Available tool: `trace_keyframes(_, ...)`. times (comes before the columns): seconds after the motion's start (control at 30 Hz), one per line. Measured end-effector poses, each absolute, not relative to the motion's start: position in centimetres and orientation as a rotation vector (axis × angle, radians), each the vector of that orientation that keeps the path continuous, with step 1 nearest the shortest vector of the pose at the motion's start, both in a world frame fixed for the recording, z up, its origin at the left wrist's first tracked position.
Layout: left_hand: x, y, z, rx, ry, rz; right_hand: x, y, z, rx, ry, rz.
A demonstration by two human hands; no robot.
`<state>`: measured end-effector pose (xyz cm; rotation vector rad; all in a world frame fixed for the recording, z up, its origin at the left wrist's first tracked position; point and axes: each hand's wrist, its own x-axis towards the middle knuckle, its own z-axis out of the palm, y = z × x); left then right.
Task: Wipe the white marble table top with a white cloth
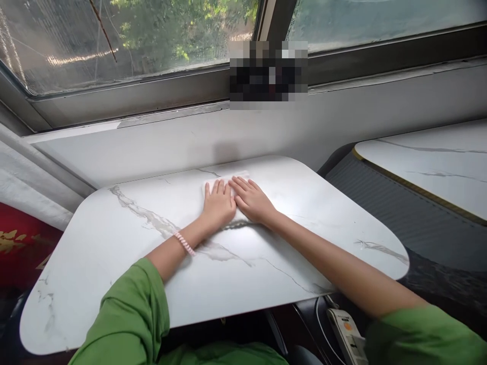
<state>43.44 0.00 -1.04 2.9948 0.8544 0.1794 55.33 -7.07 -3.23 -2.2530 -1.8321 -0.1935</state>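
A white cloth [240, 219] lies flat on a white marble-patterned table [304, 203], near its far side. My left hand [219, 203] rests palm down on the cloth's left part, fingers stretched out. Beside it, my right hand [254, 200] presses flat on the cloth's right part, its fingers pointing away and to the left. The two hands touch at the thumbs. Much of the cloth is hidden beneath them. Around my left wrist sits a pink-and-white coiled band [184, 243].
Behind the table runs a white wall [160, 147] under a framed window [144, 86]. A second marbled tabletop [437, 162] stands at right beside a grey ribbed surface [361, 203]. A power strip [347, 332] with a white cable is below the front edge. White curtain fabric [30, 182] hangs at left.
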Motion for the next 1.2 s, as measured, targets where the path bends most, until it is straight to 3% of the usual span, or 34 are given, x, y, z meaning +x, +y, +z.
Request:
trace_keyframes(0.37,46.6,8.2,-1.7,2.991,0.864,0.243,57.9,0.8,-3.1,-2.27,-1.79,-0.22)
trace_keyframes(0.87,45.2,6.9,-1.5,2.951,0.827,0.14,56.3,-0.9,-2.7,-2.3,-1.75,-0.117)
trace_keyframes(1.2,39.4,0.6,-1.3,3.013,0.625,0.156,49.8,-8.6,-2.5,-2.423,-1.703,-0.173)
